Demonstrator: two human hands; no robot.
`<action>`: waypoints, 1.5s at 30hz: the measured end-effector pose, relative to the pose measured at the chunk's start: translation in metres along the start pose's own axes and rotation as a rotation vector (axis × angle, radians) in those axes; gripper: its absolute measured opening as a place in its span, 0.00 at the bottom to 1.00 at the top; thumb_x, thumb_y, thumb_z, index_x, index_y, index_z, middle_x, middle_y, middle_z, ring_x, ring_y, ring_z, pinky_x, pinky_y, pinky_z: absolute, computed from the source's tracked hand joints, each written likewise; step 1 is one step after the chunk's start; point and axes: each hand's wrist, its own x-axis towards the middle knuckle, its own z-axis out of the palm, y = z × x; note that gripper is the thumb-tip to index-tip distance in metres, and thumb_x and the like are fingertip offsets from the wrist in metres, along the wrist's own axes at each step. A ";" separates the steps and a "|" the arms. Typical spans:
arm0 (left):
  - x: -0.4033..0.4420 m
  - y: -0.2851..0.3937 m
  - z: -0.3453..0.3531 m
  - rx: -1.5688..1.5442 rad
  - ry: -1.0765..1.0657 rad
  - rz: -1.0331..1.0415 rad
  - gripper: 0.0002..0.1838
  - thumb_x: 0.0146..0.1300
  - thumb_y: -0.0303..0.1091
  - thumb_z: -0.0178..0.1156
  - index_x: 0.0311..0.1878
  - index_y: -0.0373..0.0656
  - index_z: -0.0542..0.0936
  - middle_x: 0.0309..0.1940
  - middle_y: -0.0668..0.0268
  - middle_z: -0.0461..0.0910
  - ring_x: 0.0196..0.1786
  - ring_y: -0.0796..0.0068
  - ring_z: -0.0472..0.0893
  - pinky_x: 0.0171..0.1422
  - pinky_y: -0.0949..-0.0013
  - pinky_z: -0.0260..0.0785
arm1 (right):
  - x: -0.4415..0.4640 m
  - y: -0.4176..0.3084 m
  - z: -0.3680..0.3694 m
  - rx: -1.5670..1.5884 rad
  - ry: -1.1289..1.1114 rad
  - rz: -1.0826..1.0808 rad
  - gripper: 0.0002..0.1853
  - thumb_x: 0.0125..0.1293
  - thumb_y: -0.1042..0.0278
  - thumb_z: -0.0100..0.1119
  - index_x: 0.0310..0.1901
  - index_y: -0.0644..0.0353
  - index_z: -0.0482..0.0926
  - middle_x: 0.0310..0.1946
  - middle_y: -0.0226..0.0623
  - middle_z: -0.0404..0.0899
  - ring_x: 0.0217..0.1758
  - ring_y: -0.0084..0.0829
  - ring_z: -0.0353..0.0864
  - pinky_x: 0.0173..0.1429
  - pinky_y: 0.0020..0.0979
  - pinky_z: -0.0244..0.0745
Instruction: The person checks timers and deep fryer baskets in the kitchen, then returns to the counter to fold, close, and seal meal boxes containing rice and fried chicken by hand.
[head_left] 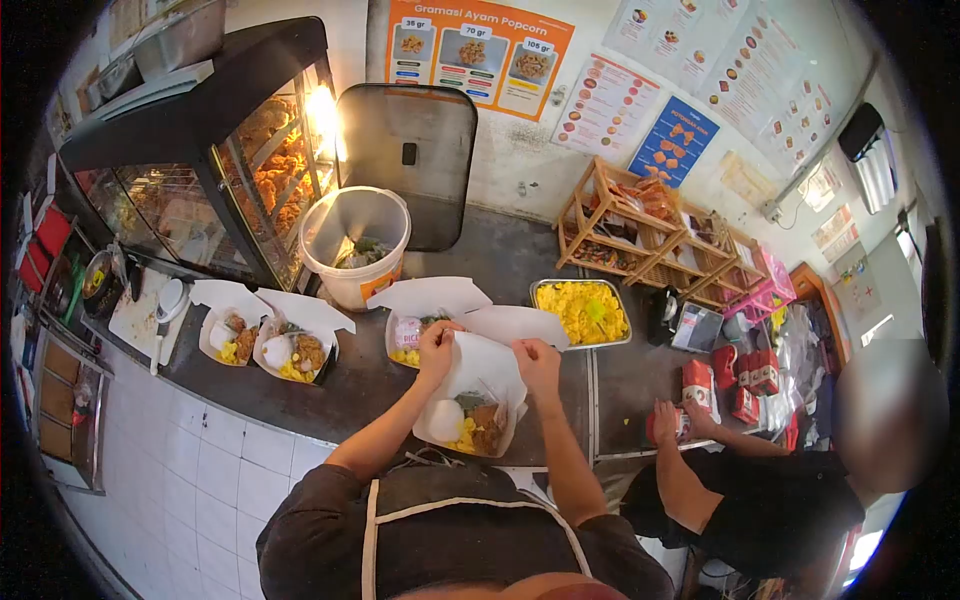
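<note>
Right in front of me at the counter's edge stands a white paper meal box [430, 425] with its lid raised. In it lie a mound of white rice [446, 417], yellow scrambled egg [467, 436], a fried brown piece [487, 428] and some greens. My left hand [437, 354] pinches the lid's upper left corner. At the upper right corner, the fingers of my right hand [538, 366] are closed on the same lid. Behind it, another open meal box [405, 357] is partly covered by my left hand and the raised lid.
Two more filled open boxes [232, 337] stand left. A white bucket [352, 245], a tray of yellow egg [582, 312], a lit display cabinet of fried chicken [200, 170] and wooden racks [650, 240] line the back. At right, a co-worker's hands [680, 422] touch red packets.
</note>
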 end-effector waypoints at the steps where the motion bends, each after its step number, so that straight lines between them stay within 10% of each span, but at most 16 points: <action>1: 0.002 -0.001 0.002 -0.004 -0.004 -0.004 0.08 0.65 0.21 0.50 0.40 0.38 0.80 0.35 0.66 0.81 0.39 0.77 0.77 0.49 0.75 0.67 | 0.011 -0.008 -0.006 -0.239 -0.210 0.045 0.14 0.68 0.61 0.60 0.30 0.63 0.80 0.27 0.25 0.79 0.25 0.18 0.67 0.29 0.27 0.65; 10: -0.010 -0.004 0.002 -0.173 -0.019 0.146 0.09 0.62 0.16 0.47 0.30 0.37 0.75 0.37 0.60 0.82 0.44 0.74 0.78 0.52 0.74 0.67 | 0.059 -0.018 0.017 -0.018 -1.102 -0.063 0.20 0.71 0.53 0.54 0.31 0.64 0.80 0.16 0.32 0.69 0.24 0.20 0.64 0.31 0.33 0.65; 16: -0.005 -0.010 0.003 -0.225 -0.080 0.056 0.02 0.60 0.21 0.56 0.33 0.39 0.76 0.40 0.62 0.80 0.42 0.76 0.76 0.48 0.73 0.68 | 0.039 -0.019 0.017 -0.351 -0.818 -0.125 0.15 0.67 0.55 0.56 0.43 0.57 0.84 0.26 0.46 0.81 0.30 0.31 0.78 0.39 0.36 0.72; 20: 0.014 -0.024 -0.011 0.099 -0.328 0.205 0.04 0.60 0.27 0.62 0.37 0.41 0.81 0.34 0.64 0.81 0.36 0.76 0.77 0.42 0.71 0.69 | 0.037 0.017 0.031 -0.021 -0.693 -0.179 0.15 0.66 0.56 0.59 0.34 0.61 0.82 0.21 0.36 0.80 0.25 0.25 0.74 0.33 0.34 0.70; 22: 0.021 -0.013 -0.019 0.409 -0.414 0.220 0.06 0.62 0.27 0.61 0.41 0.40 0.84 0.38 0.64 0.85 0.39 0.79 0.81 0.45 0.72 0.73 | 0.038 0.008 0.035 -0.176 -0.605 -0.153 0.16 0.64 0.55 0.61 0.33 0.62 0.83 0.25 0.47 0.80 0.25 0.31 0.76 0.36 0.38 0.72; 25: 0.012 0.008 -0.020 0.247 -0.391 0.101 0.05 0.62 0.26 0.63 0.40 0.38 0.83 0.35 0.66 0.86 0.37 0.79 0.81 0.43 0.73 0.73 | 0.033 -0.033 0.030 -0.480 -0.670 -0.058 0.13 0.64 0.56 0.58 0.40 0.55 0.86 0.33 0.46 0.84 0.34 0.40 0.83 0.42 0.40 0.76; 30: 0.024 0.003 -0.034 -0.076 -0.432 -0.164 0.11 0.63 0.23 0.62 0.48 0.37 0.79 0.38 0.65 0.85 0.41 0.80 0.82 0.45 0.78 0.72 | 0.053 0.024 -0.016 -0.014 -0.919 0.037 0.14 0.66 0.62 0.60 0.43 0.65 0.82 0.31 0.40 0.83 0.32 0.25 0.77 0.40 0.31 0.73; 38: 0.033 0.006 -0.032 0.129 -0.498 -0.129 0.17 0.61 0.25 0.65 0.53 0.37 0.77 0.42 0.64 0.84 0.42 0.79 0.81 0.48 0.76 0.73 | 0.015 0.029 -0.012 -0.180 -0.405 -0.143 0.14 0.63 0.58 0.63 0.35 0.63 0.82 0.27 0.41 0.82 0.36 0.30 0.83 0.44 0.32 0.76; 45: 0.006 0.021 -0.081 0.330 -0.784 -0.431 0.29 0.61 0.39 0.67 0.63 0.40 0.71 0.47 0.62 0.82 0.45 0.76 0.81 0.49 0.71 0.76 | -0.021 0.069 -0.051 0.380 -0.536 0.407 0.21 0.65 0.58 0.63 0.51 0.67 0.78 0.42 0.33 0.83 0.41 0.28 0.82 0.50 0.32 0.78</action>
